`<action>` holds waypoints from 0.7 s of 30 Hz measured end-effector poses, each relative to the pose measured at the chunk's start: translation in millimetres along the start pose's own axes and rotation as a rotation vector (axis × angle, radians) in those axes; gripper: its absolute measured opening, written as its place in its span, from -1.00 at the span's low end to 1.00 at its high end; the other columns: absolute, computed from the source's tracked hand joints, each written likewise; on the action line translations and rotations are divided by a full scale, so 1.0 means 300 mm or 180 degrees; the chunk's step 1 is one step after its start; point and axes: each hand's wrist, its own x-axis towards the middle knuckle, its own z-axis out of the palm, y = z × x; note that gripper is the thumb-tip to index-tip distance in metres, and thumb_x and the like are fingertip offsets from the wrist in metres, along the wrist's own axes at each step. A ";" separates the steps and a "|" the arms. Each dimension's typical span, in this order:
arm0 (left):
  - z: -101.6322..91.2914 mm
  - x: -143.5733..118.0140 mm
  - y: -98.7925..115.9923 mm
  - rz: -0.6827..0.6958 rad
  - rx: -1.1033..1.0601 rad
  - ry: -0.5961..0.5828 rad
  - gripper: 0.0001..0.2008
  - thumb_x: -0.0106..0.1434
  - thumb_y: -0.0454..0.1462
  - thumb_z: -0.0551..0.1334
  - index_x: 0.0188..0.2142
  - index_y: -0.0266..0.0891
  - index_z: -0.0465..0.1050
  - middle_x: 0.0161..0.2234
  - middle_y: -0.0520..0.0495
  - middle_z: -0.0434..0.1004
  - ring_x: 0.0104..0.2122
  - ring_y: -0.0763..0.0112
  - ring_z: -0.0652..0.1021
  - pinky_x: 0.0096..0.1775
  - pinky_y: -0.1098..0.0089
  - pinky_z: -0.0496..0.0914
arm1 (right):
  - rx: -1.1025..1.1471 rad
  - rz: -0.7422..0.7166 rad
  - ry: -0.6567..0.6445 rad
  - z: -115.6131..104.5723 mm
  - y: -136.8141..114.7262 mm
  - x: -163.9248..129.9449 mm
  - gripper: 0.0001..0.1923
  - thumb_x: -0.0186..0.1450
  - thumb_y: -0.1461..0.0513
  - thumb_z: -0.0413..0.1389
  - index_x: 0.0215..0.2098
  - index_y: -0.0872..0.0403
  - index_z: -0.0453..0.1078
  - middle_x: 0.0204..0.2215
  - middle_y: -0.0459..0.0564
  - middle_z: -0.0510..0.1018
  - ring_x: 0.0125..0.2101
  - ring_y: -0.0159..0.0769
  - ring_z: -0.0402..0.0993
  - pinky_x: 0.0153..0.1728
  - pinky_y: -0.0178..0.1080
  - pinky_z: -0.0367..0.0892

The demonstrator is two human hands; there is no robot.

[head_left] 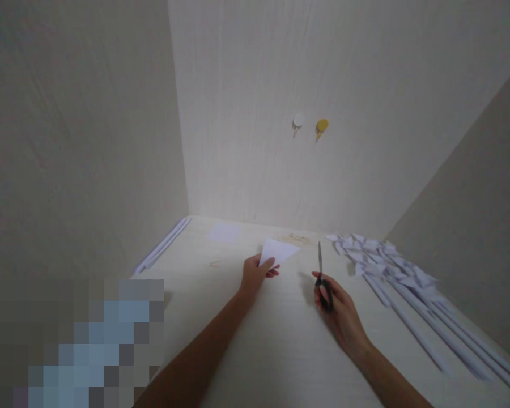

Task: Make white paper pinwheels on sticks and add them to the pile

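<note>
My left hand [255,275] holds a folded white paper piece [278,250] by its near corner, just above the pale desk top [280,334]. To its right, my right hand [338,309] grips black-handled scissors [322,272], whose blades point away from me and look closed. The scissors' tips lie a short way right of the paper, apart from it.
A row of long rolled white paper sticks [429,317] with folded tips lies along the right side. More white strips [164,246] lean at the left wall. A flat paper sheet [225,232] rests near the back. Two hooks, white [298,122] and yellow [322,126], are on the back wall.
</note>
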 end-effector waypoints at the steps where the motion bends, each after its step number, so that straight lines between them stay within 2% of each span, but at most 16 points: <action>1: 0.002 -0.002 -0.002 -0.0031 -0.0046 -0.0098 -0.83 -0.03 -0.26 0.19 -0.55 -0.38 0.41 -0.60 -0.11 0.49 -0.67 0.51 0.43 -0.60 0.52 0.29 | -0.0031 -0.0014 -0.0029 -0.004 0.005 -0.012 -0.62 0.01 0.11 0.15 -0.22 0.06 0.31 -0.62 -0.16 0.27 -0.63 -0.49 0.16 -0.64 -0.40 0.08; 9: 0.015 -0.005 -0.017 -0.0345 -0.0411 -0.0371 -0.79 -0.05 -0.23 0.21 -0.47 -0.39 0.43 -0.49 -0.16 0.52 -0.61 0.51 0.46 -0.58 0.55 0.28 | -0.0678 -0.0012 -0.0554 -0.011 0.043 -0.029 -0.62 -0.01 0.08 0.14 -0.25 0.08 0.39 -0.65 -0.15 0.24 -0.67 -0.50 0.05 -0.69 -0.42 -0.03; 14: 0.024 -0.011 -0.019 -0.0584 -0.0652 -0.0355 -0.82 -0.12 -0.29 0.26 -0.49 -0.38 0.43 -0.49 -0.15 0.51 -0.59 0.54 0.44 -0.56 0.57 0.28 | -0.0889 0.0122 -0.0676 -0.040 0.048 -0.044 -0.55 -0.01 0.03 0.12 -0.20 0.10 0.39 -0.71 -0.18 0.16 -0.70 -0.52 -0.03 -0.70 -0.41 -0.07; 21: 0.027 -0.017 -0.010 -0.0721 -0.0944 -0.0446 -0.77 -0.10 -0.29 0.27 -0.41 -0.40 0.44 -0.40 -0.19 0.52 -0.45 0.40 0.51 -0.47 0.51 0.35 | -0.1142 0.0360 -0.0767 -0.082 0.038 -0.044 -0.54 0.00 0.06 0.13 -0.16 0.10 0.38 -0.73 -0.18 0.15 -0.71 -0.51 0.00 -0.70 -0.40 -0.03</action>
